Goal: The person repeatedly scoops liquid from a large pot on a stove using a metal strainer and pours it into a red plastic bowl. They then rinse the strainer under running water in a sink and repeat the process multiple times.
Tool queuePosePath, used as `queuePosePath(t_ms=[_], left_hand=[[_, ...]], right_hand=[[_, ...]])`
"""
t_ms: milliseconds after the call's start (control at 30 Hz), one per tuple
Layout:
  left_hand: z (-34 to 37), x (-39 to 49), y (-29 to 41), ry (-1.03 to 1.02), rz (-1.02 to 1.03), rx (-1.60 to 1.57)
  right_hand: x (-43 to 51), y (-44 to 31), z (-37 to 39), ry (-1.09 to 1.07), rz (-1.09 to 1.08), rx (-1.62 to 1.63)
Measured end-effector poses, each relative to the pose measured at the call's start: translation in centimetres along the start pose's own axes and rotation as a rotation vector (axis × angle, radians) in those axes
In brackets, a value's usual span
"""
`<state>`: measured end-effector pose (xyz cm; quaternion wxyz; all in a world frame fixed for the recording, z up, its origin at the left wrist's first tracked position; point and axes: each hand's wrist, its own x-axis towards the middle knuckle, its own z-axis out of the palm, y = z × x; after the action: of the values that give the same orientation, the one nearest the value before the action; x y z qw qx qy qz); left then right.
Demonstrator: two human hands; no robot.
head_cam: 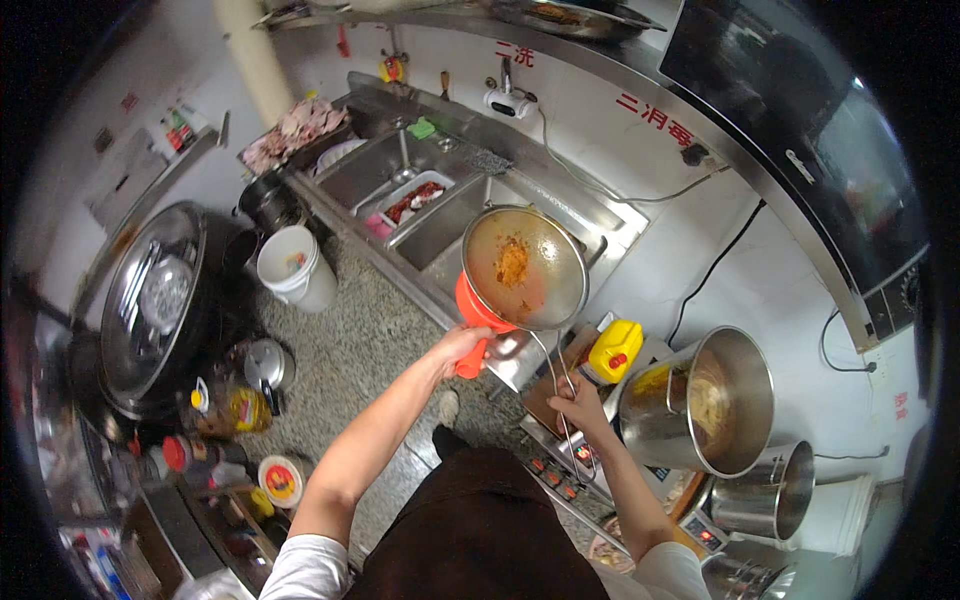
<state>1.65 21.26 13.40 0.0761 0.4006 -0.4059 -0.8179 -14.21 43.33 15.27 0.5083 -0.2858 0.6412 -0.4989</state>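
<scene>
My left hand (459,351) grips the handle of an orange plastic scoop (471,301), whose bowl sits partly hidden under a round wire-mesh strainer (559,262). The long wire handle of that strainer is held in my right hand (581,409). Orange-brown crumbly residue (513,264) lies in the middle of the mesh. Both tools hover over the near end of a stainless-steel double sink (442,238). A yellow plastic jug (615,351) stands just beyond my right hand.
Right of me stand a tall steel stockpot (731,397) with pale contents and a smaller steel pot (795,487). A white tray (385,212) of dark red food rests in the far basin. On the floor at left is a white bucket (319,281); raw meat (296,135) is piled past the sink.
</scene>
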Motion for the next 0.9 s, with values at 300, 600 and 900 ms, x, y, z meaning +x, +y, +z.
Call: queuePosePath(t_ms=[300, 600, 900], left_hand=[[-5.4, 19.1, 1.7, 0.060, 0.156, 1.086], [-6.0, 34.2, -5.0, -0.097, 0.309, 1.293], [-12.3, 37.2, -5.1, -0.520, -0.398, 1.129]], right_hand=[[10.3, -2.0, 1.4, 0.338, 0.062, -0.035], [17.1, -4.8, 5.6, 0.550, 0.248, 0.181], [22.7, -6.6, 13.6, 0.741, 0.244, 0.300]])
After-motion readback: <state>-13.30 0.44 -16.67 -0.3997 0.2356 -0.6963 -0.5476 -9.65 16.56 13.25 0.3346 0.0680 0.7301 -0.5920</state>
